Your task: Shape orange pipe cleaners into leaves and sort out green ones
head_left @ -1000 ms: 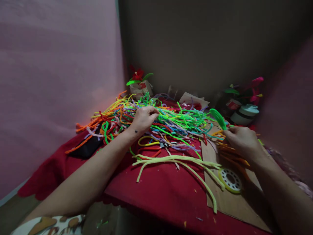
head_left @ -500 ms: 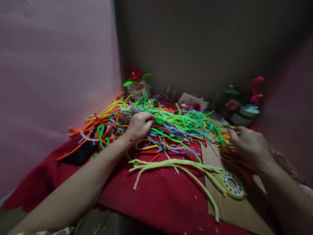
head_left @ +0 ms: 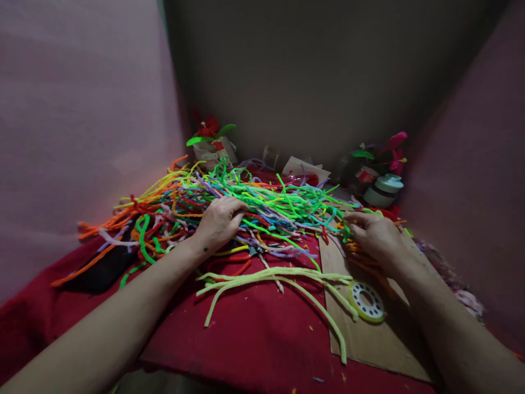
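A big tangled heap of coloured pipe cleaners (head_left: pixel 262 202) covers the back of a red cloth (head_left: pixel 262 334). My left hand (head_left: pixel 219 221) rests palm down on the heap's near left side, fingers curled into the strands. At the heap's right edge my right hand (head_left: pixel 375 235) is closed on a green pipe cleaner (head_left: pixel 346 227), just above a bunch of orange pipe cleaners (head_left: pixel 367 265). A bundle of pale yellow-green pipe cleaners (head_left: pixel 283 276) lies in front of the heap, between my forearms.
A brown cardboard sheet (head_left: pixel 381 339) lies at the right with a yellow tape roll (head_left: pixel 366 301) on it. Pliers (head_left: pixel 256 250) peek from under the heap. Pipe-cleaner flowers (head_left: pixel 207 131), a white jar (head_left: pixel 383 190) and paper stand along the back wall.
My right hand has lowered the green pipe-cleaner loop from upright down into the heap's right edge. The left hand stays on the heap. The view has shifted, sliding everything leftward.
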